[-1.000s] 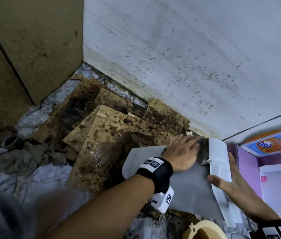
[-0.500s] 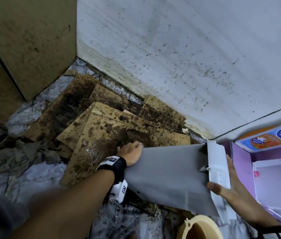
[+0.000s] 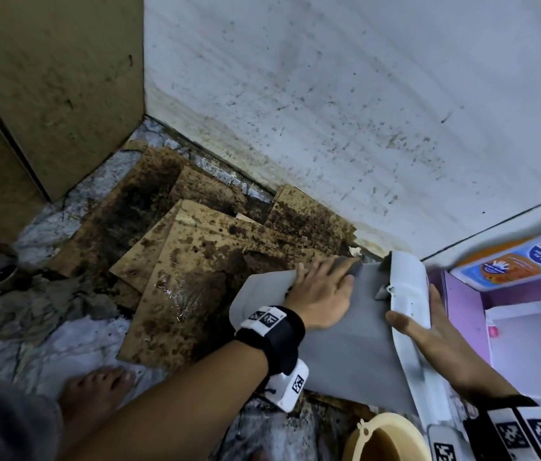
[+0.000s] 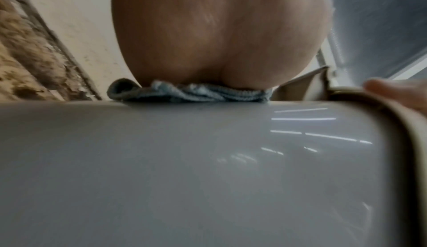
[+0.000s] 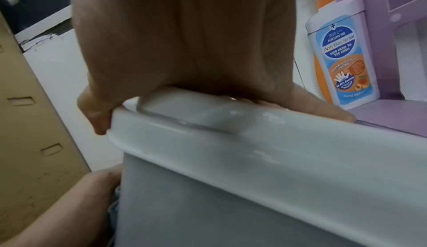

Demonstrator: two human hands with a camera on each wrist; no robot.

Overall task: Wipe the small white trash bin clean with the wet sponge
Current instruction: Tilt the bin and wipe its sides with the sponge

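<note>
The small white trash bin point(image 3: 355, 347) lies on its side on the floor, its white lid end point(image 3: 407, 287) to the right. My left hand point(image 3: 322, 291) lies flat on the bin's upper side and presses a blue-grey sponge point(image 3: 352, 271) under its fingers, close to the lid. The left wrist view shows the sponge point(image 4: 189, 93) squashed between palm and bin wall point(image 4: 208, 168). My right hand point(image 3: 428, 331) grips the lid end, thumb hooked over the rim point(image 5: 120, 123) and fingers spread on the lid's face.
Wet, stained cardboard sheets point(image 3: 202, 261) cover the floor left of the bin, below a speckled white wall. A purple shelf point(image 3: 461, 311) with a wash bottle point(image 5: 342, 59) stands right of it. A beige tub point(image 3: 385, 440) sits at the bottom, a bare foot point(image 3: 96, 390) at lower left.
My left hand slid from near the lid to the bin's base end, then back toward the lid with the sponge under it. The right hand kept its grip on the lid end.
</note>
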